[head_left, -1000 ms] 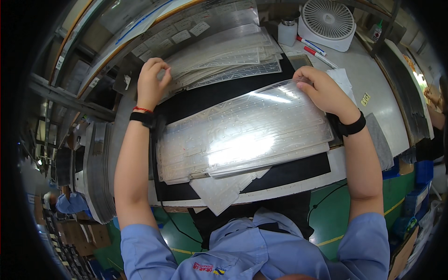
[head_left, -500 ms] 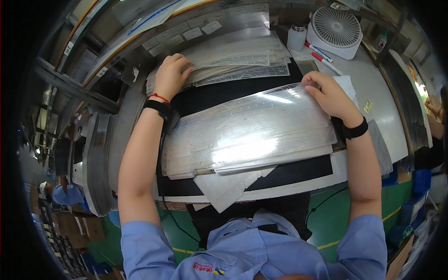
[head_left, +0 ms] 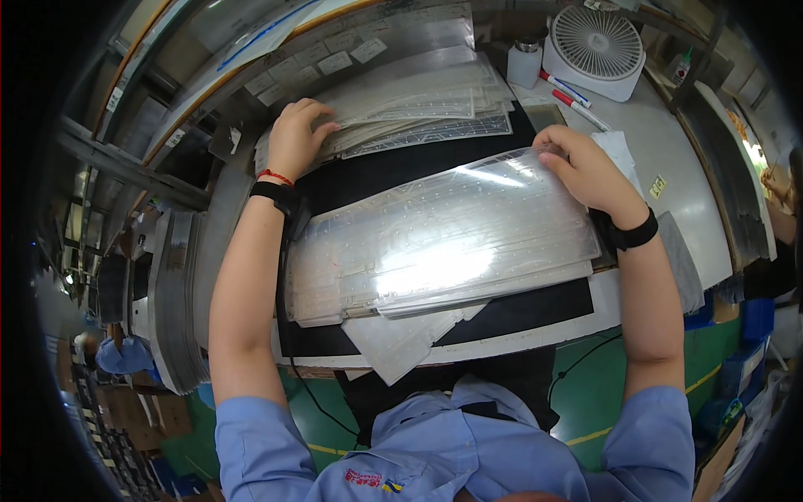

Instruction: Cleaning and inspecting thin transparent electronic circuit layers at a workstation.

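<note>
A pale grey tabletop (head_left: pixel 690 201) carries a flat black mat (head_left: pixel 539 305), its near edge above a glossy green floor (head_left: pixel 585 402) marked with yellow lines. Metal shelving (head_left: pixel 171 180) stands at the left; beyond it, a person in blue (head_left: pixel 124 357) is small and blurred.

Two stacks of clear, rectangular plastic sheets lie here, each too overlapped to count. The front stack of clear sheets (head_left: pixel 418 222) rests on the mat, glaring with reflected light; one loose clear sheet (head_left: pixel 393 356) pokes out from under it, its corner over the tabletop's near edge. The back stack of clear sheets (head_left: pixel 410 92) lies fanned behind.

Two bare hands are at work. The right hand (head_left: pixel 590 176) has a narrow grip, thumb and fingers pinching the front stack's far right corner. The left hand (head_left: pixel 294 140) is at the back stack's left end, its grip parted between thumb and fingers; whether it touches is unclear.

Behind, at the right, are one round-grilled white fan (head_left: pixel 596 43) and one dark-capped, whitish bottle (head_left: pixel 524 67).
</note>
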`<act>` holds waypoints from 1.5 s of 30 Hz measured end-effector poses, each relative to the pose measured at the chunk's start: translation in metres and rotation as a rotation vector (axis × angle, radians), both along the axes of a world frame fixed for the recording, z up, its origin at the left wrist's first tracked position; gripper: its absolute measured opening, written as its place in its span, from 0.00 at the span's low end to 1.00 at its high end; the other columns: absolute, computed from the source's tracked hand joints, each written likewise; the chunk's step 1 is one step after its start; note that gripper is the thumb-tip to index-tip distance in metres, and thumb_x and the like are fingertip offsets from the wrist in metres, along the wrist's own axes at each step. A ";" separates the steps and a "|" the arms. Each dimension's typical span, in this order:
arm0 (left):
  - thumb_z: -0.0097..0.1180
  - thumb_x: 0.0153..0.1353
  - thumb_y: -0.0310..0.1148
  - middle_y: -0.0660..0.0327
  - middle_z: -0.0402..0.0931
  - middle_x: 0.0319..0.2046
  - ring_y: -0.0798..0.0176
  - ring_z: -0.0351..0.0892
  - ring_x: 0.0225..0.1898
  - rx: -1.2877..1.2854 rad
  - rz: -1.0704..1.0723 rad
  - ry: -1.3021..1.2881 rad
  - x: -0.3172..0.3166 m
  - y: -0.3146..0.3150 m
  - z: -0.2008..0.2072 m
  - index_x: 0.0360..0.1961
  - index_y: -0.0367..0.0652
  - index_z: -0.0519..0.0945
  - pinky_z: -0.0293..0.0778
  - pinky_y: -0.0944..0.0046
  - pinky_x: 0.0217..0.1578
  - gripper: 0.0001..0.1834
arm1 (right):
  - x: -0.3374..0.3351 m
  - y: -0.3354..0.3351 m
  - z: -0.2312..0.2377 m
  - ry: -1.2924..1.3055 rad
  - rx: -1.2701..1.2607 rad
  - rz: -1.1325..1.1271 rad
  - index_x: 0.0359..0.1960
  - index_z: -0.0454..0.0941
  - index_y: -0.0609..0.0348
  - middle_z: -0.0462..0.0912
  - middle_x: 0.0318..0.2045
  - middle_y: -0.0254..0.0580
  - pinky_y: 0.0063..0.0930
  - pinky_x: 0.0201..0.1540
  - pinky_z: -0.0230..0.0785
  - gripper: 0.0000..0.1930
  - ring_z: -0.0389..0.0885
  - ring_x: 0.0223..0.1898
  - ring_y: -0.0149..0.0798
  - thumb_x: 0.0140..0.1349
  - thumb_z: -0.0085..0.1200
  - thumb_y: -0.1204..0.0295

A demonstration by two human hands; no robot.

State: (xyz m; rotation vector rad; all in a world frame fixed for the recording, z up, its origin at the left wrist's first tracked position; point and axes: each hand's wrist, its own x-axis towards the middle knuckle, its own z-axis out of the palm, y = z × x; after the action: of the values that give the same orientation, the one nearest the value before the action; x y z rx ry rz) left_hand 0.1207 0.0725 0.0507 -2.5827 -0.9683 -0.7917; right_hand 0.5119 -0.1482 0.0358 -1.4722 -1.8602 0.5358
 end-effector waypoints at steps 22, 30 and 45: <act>0.62 0.54 0.25 0.62 0.79 0.41 0.52 0.77 0.45 0.083 -0.099 -0.004 0.010 0.002 -0.002 0.30 0.44 0.80 0.74 0.55 0.45 0.03 | 0.000 0.000 0.002 -0.029 -0.002 0.002 0.43 0.75 0.66 0.80 0.39 0.50 0.33 0.49 0.70 0.08 0.78 0.43 0.46 0.64 0.51 0.77; 0.63 0.54 0.26 0.65 0.79 0.48 0.55 0.75 0.51 0.175 -0.073 0.083 0.009 -0.005 -0.003 0.36 0.50 0.87 0.72 0.55 0.50 0.09 | 0.003 0.002 -0.004 -0.020 0.029 0.020 0.44 0.75 0.65 0.79 0.37 0.45 0.30 0.46 0.69 0.08 0.76 0.39 0.39 0.65 0.51 0.77; 0.68 0.51 0.33 0.67 0.81 0.46 0.56 0.75 0.51 0.158 -0.056 0.083 0.009 -0.002 0.000 0.35 0.52 0.89 0.71 0.55 0.50 0.09 | 0.000 0.000 0.002 -0.040 0.009 0.006 0.43 0.75 0.66 0.80 0.40 0.51 0.34 0.50 0.70 0.08 0.79 0.43 0.47 0.64 0.51 0.77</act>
State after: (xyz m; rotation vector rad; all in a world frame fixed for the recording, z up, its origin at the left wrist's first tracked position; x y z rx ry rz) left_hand 0.1293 0.0701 0.0509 -2.4940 -0.7795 -0.7379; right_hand 0.5115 -0.1483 0.0377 -1.4823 -1.8963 0.5039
